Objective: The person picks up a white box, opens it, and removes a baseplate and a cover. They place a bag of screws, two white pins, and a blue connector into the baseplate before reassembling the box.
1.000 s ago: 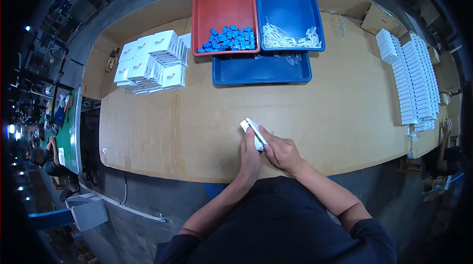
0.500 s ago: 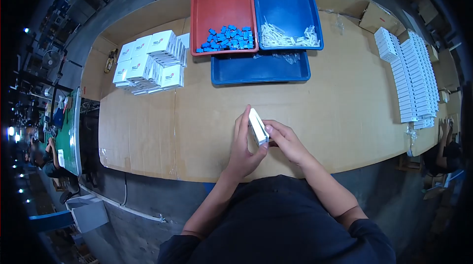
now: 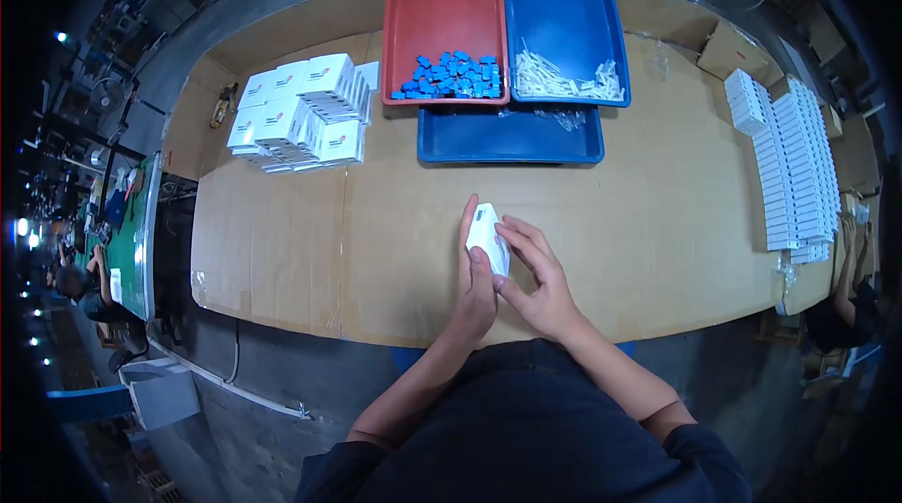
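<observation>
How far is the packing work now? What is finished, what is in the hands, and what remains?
Done, it seems: long rows of white boxes lie at the right of the table. In hand: the left hand and right hand hold one small white box between them. Left: a stack of printed boxes at the far left, blue parts in the red tray and white parts in the blue tray.

Bare cardboard tabletop (image 3: pixel 658 221) around both hands; trays (image 3: pixel 510 135) ahead, box stack (image 3: pixel 301 113) far left, box rows (image 3: pixel 794 165) right.
</observation>
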Tool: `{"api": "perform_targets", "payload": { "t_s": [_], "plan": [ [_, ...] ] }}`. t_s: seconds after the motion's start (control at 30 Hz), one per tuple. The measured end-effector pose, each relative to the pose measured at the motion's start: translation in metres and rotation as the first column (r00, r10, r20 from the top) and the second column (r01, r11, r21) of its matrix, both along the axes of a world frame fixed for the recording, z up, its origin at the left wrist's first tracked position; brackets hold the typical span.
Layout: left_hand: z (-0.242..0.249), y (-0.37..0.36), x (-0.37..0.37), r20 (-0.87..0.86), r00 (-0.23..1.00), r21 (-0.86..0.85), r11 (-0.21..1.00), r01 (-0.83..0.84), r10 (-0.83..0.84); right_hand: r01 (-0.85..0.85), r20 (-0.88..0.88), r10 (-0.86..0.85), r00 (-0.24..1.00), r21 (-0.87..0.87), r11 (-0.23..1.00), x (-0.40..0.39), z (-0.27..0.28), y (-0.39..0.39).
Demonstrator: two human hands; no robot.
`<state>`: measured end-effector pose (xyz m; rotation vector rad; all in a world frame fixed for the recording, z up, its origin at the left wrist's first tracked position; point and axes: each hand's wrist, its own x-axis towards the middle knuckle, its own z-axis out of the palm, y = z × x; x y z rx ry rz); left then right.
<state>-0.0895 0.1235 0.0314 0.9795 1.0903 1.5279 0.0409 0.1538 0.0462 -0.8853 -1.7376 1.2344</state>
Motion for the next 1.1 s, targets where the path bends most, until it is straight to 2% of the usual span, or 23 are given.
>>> {"api": "perform_targets", "payload": {
  "t_s": [0.03,0.1,0.2,0.23,0.3,0.4,0.53,0.8,0.93,1.0,1.1],
  "plan": [
    [0.003,0.000,0.002,-0.002,1.000,0.006,1.000,-0.006,0.006,-0.006,-0.002,0.006,1.000,0.006,1.000,-0.002,-0.001,-0.001],
    [0.010,0.000,0.007,-0.134,0.987,0.063,0.995,-0.075,0.082,0.001,-0.106,-0.001,0.994,-0.002,1.000,-0.003,-0.003,-0.002],
    [0.005,0.001,0.006,-0.111,0.991,0.155,0.987,-0.052,0.069,-0.032,-0.172,0.035,0.984,0.023,0.999,0.000,-0.006,0.001],
    [0.004,0.001,0.007,-0.110,0.992,0.157,0.986,-0.049,0.067,-0.029,-0.171,0.033,0.985,0.026,0.999,0.001,-0.007,0.001],
    [0.004,0.002,0.009,-0.085,0.995,0.111,0.993,-0.051,0.060,-0.005,-0.087,0.023,0.996,0.202,0.979,0.001,-0.009,0.001],
    [-0.003,0.003,0.012,-0.066,0.994,0.144,0.987,-0.077,0.087,0.035,-0.068,-0.019,0.997,0.253,0.967,-0.002,-0.012,-0.002],
    [-0.003,0.002,0.010,-0.090,0.992,0.161,0.985,-0.068,0.083,0.005,-0.054,0.008,0.999,0.252,0.968,-0.002,-0.013,-0.003],
    [0.003,-0.002,0.008,0.025,0.998,0.130,0.989,-0.068,0.065,0.010,-0.081,0.013,0.997,0.271,0.963,-0.006,-0.008,-0.005],
    [-0.004,-0.001,0.007,-0.017,0.997,0.140,0.988,-0.070,0.073,0.013,-0.071,0.006,0.997,0.267,0.964,-0.006,-0.008,-0.006],
    [-0.004,-0.001,0.006,0.063,0.996,0.132,0.989,-0.070,0.062,0.013,-0.089,0.007,0.996,0.218,0.976,-0.005,-0.009,-0.006],
    [-0.004,-0.001,0.008,0.092,0.994,0.141,0.988,-0.070,0.057,0.002,-0.095,0.016,0.995,0.186,0.983,-0.008,-0.008,-0.010]
  ]
}}
